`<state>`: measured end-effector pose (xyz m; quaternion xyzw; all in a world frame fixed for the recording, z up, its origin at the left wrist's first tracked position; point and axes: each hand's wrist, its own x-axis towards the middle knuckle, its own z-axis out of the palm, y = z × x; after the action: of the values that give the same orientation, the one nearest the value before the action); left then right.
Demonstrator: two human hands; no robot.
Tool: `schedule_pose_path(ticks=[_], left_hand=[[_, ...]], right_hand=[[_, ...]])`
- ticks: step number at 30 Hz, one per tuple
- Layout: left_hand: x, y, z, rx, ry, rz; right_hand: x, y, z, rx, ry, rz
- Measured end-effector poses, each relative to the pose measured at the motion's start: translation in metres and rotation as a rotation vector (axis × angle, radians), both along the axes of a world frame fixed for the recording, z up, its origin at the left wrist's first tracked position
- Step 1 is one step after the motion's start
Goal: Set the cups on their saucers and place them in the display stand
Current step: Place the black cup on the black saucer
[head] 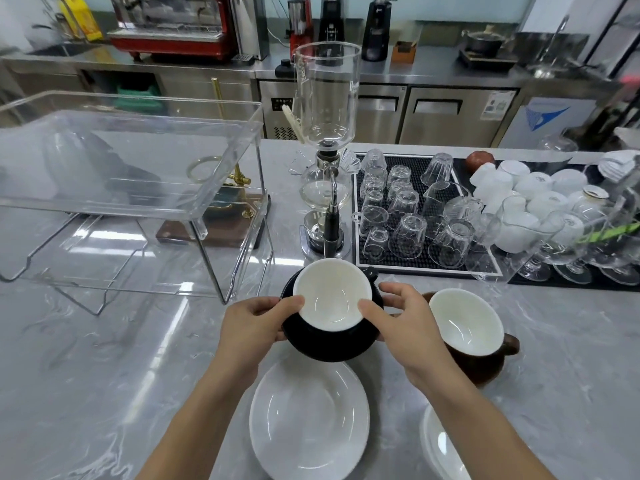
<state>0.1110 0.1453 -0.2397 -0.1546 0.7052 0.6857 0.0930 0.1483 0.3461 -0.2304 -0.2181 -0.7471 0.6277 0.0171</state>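
While both hands (254,322) grip its black saucer (329,344), the white-lined cup (330,294) sits upright

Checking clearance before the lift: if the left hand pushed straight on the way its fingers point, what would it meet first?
The left hand points right, already touching the black saucer; beyond its thumb is the white-lined black cup.

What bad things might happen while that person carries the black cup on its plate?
1. The black cup only sits loose on the black saucer, held by the left hand and right hand. A tilt might let it slide off.
2. The siphon coffee maker stands close behind. Swinging toward the display stand could knock its glass.
3. The brown cup sits right beside the right hand and might get bumped.
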Motion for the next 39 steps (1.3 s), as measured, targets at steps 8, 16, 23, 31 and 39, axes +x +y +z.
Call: schedule_pose_path(ticks=[8,16,23,31,39], left_hand=[[-0.019,0.011,-0.014,0.005,-0.035,0.012],[-0.030,0.021,-0.026,-0.003,-0.048,-0.021],[-0.033,0.025,-0.034,-0.055,-0.049,-0.046],[-0.034,0.022,-0.045,-0.026,-0.098,-0.096],[-0.034,0.020,-0.046,-0.039,-0.096,-0.110]], right_hand=[[-0.025,0.009,-0.012,0.012,-0.054,0.019],[-0.036,0.016,-0.023,-0.011,-0.097,0.014],[-0.041,0.018,-0.030,-0.035,-0.121,0.023],[-0.040,0.018,-0.034,-0.064,-0.121,0.025],[-0.042,0.018,-0.034,0.042,-0.155,0.063]])
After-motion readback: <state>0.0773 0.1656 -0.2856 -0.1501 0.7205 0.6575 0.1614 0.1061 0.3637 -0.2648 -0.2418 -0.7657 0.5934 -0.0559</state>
